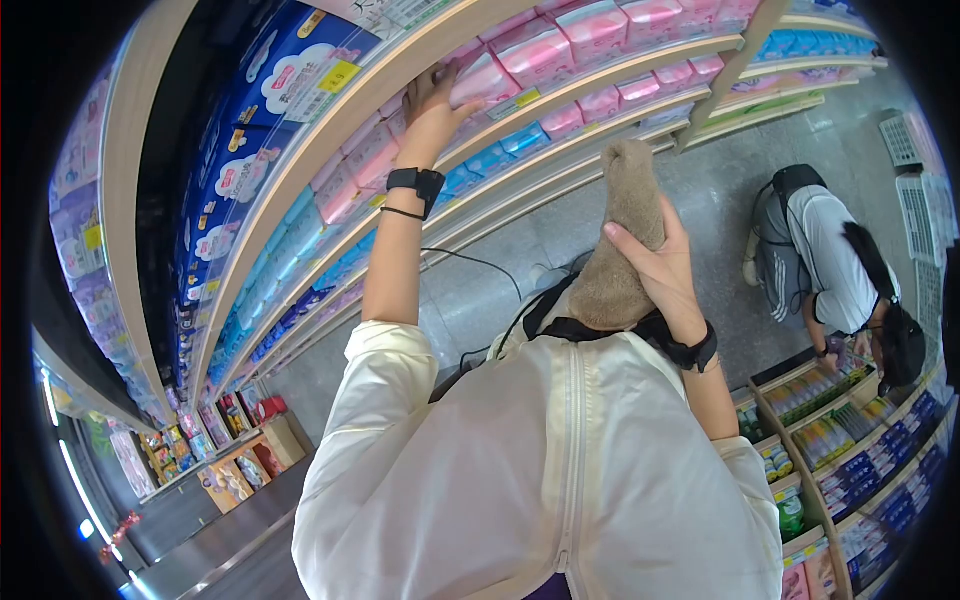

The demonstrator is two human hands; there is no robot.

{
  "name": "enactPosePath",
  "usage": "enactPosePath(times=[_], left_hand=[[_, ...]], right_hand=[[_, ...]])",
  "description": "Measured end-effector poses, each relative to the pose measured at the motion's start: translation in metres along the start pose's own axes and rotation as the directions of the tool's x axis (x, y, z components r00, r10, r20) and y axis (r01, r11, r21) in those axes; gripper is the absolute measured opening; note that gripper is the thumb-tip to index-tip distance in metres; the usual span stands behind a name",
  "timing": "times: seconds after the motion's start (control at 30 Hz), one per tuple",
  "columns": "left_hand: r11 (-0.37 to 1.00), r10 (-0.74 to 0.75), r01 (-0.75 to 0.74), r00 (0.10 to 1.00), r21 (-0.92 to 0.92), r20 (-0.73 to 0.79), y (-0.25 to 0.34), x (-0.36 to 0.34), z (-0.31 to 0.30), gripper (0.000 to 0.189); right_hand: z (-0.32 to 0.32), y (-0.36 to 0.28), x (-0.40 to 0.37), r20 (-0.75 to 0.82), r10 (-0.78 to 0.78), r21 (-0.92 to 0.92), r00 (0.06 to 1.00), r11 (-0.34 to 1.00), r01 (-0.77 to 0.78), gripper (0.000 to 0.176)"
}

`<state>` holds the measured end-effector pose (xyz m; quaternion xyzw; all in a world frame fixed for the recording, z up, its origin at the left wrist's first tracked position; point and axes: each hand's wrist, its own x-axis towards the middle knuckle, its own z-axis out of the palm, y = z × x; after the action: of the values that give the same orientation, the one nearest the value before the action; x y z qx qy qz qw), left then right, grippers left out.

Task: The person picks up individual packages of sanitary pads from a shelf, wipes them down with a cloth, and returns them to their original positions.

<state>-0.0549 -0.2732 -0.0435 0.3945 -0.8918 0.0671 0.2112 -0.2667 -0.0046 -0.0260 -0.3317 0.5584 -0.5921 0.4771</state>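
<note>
My left hand (pixel 432 105) reaches into the upper shelf, its thumb and fingers spread apart. It lies against or just beside a pink pack (pixel 482 82) that looks like sanitary pads. In my right hand (pixel 668 265) is a folded brown cloth (pixel 618 250), fuzzy like a towel, held in front of my body with the thumb over its face. More pink packs (pixel 535 52) stand in a row to the right of my left hand. What the left fingertips press on is partly hidden among the packs.
Lower shelves hold blue packs (pixel 525 140) and small pink packs (pixel 600 103). Large dark-blue packs (pixel 245 160) hang at the upper left. A co-worker (pixel 835 250) bends over a low shelf (pixel 850 430) on the right. A black cable (pixel 480 262) hangs near my waist.
</note>
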Motion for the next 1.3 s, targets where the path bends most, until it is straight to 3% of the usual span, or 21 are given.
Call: enactPosePath(times=[0.13,0.2,0.3,0.33,0.4,0.5,0.6,1.13,1.3], left_hand=[[0.999,-0.05,0.05,0.993,-0.001,0.106,-0.001,0.004,-0.009,0.063],[0.876,-0.228,0.278,0.959,-0.394,0.171,-0.019,0.016,-0.005,0.053],[0.901,-0.328,0.367,0.926,-0.234,0.19,-0.036,0.028,0.001,0.051],[0.9,-0.327,0.366,0.926,-0.236,0.191,-0.035,0.032,0.001,0.051],[0.953,-0.193,0.218,0.972,-0.21,0.133,-0.034,0.041,0.001,0.052],[0.904,-0.291,0.344,0.93,-0.253,0.226,-0.039,0.051,0.001,0.053],[0.955,-0.246,0.261,0.962,-0.137,0.117,-0.043,0.05,0.002,0.056],[0.949,-0.189,0.2,0.979,-0.242,0.071,-0.032,0.056,-0.01,0.059],[0.949,-0.169,0.174,0.985,-0.263,0.04,-0.024,0.052,-0.015,0.06]], right_hand=[[0.0,0.002,0.0,-0.007,-0.007,0.003,1.0,1.0,0.007,0.054],[0.001,-0.001,0.0,-0.015,-0.009,-0.01,1.0,1.0,0.008,0.054],[0.001,-0.001,0.0,-0.025,-0.008,-0.03,1.0,1.0,0.008,0.056],[0.001,-0.001,0.0,-0.027,-0.008,-0.038,1.0,0.999,0.007,0.056],[0.001,0.003,0.0,-0.028,-0.017,-0.02,0.999,1.0,0.017,0.056],[0.0,0.004,-0.001,-0.043,-0.022,0.008,0.999,1.0,0.023,0.056],[-0.004,0.001,-0.004,-0.055,0.0,-0.003,0.998,1.0,0.0,0.056],[-0.015,0.005,-0.012,-0.113,-0.052,-0.093,0.992,0.995,0.042,0.056],[-0.011,0.002,-0.012,-0.081,-0.025,-0.041,0.996,0.999,0.021,0.055]])
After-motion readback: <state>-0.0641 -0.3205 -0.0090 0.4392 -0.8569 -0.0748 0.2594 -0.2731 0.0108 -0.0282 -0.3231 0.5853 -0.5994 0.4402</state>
